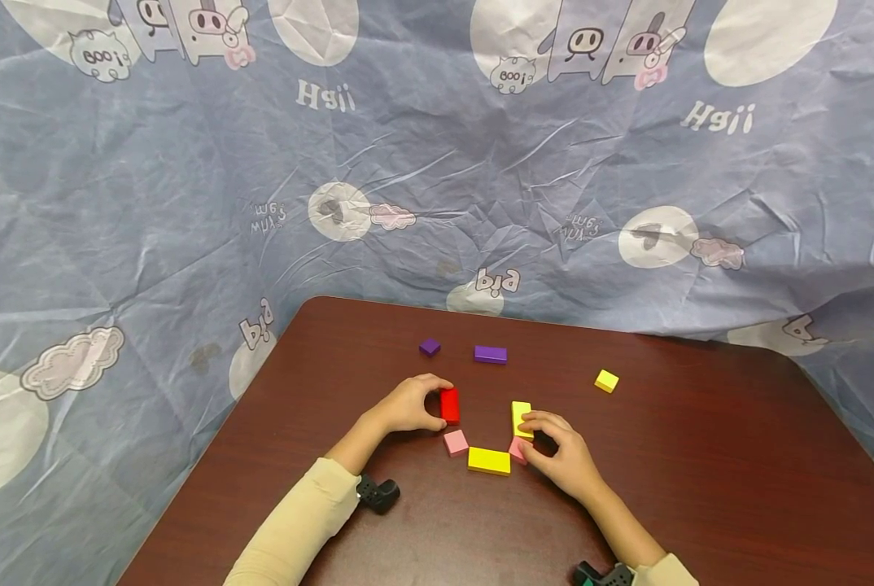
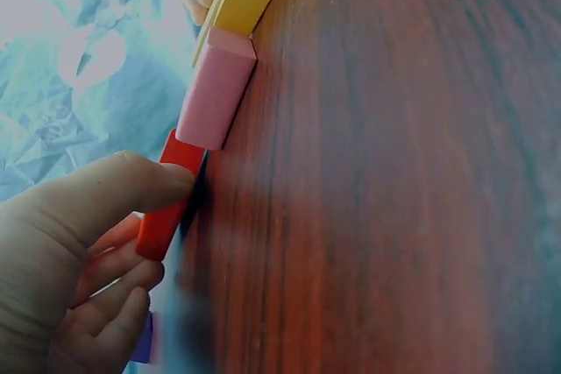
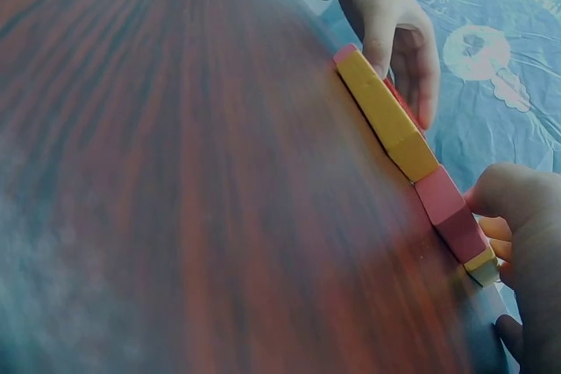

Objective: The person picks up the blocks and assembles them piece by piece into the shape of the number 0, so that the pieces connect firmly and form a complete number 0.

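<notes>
On the brown table, my left hand (image 1: 411,404) grips a red block (image 1: 448,406), thumb at its near end and fingers at the far end. A pink block (image 1: 455,443) lies just nearer than the red one. Beside it lies a yellow block (image 1: 489,461) placed crosswise. My right hand (image 1: 563,457) is bent around a second yellow block (image 1: 521,417) and a second pink block (image 1: 517,450). Its fingertips touch the yellow one, and its thumb lies against the pink one. Whether they pinch either block is hidden. The blocks form a curved row, open on the far side.
Farther back on the table (image 1: 701,456) lie a small purple block (image 1: 430,347) and a long purple block (image 1: 491,355). A small yellow block (image 1: 607,381) sits to the right. A patterned grey-blue cloth (image 1: 422,138) hangs behind the table.
</notes>
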Motion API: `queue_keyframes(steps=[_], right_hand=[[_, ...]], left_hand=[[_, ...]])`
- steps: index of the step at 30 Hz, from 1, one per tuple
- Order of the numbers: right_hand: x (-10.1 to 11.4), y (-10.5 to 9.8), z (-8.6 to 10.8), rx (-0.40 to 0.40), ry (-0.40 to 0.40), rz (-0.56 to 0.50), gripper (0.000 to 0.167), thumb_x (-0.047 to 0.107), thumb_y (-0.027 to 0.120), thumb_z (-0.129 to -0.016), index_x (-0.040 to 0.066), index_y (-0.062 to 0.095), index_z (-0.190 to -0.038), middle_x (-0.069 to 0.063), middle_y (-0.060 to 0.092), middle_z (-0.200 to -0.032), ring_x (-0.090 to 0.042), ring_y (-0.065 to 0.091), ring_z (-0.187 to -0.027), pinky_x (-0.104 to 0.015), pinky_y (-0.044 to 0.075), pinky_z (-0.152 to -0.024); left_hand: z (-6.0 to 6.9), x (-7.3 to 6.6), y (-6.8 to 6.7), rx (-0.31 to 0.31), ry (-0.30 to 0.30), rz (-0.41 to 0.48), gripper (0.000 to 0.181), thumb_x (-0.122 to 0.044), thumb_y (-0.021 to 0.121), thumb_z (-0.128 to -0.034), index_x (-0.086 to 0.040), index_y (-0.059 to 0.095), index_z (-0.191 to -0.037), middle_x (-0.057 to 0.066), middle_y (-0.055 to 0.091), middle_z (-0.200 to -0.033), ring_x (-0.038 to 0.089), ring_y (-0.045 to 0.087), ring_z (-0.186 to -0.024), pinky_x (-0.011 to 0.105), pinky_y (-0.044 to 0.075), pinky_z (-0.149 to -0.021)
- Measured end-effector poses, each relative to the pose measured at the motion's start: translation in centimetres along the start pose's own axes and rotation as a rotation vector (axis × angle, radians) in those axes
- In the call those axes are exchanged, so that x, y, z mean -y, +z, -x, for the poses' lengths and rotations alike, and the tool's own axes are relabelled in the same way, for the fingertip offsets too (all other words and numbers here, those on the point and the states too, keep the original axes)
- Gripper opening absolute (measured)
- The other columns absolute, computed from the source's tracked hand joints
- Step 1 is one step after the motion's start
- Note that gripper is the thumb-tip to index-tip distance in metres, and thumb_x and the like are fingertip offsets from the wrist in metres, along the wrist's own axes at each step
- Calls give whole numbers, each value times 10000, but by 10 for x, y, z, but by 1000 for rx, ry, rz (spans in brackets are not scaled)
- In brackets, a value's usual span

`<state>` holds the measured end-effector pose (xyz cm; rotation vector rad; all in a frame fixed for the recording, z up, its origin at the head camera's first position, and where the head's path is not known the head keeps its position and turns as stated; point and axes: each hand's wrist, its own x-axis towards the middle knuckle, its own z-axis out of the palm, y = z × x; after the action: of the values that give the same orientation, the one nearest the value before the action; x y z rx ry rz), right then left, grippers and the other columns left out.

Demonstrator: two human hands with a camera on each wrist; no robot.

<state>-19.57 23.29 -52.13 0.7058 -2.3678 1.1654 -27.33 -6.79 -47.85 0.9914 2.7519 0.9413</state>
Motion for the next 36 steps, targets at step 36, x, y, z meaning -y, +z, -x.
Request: queue_keyframes(steps=[36], right_hand=[[1, -1, 0, 10, 10, 9, 256, 29, 803, -755, 104, 722, -986, -70, 659, -1155, -283, 560, -1112, -112, 303, -978]], left_hand=[[2, 0, 4, 66, 82, -28, 562, -218, 778, -779, -105, 612, -1304, 37, 597, -1298, 201, 532, -1212, 348, 407, -1029]])
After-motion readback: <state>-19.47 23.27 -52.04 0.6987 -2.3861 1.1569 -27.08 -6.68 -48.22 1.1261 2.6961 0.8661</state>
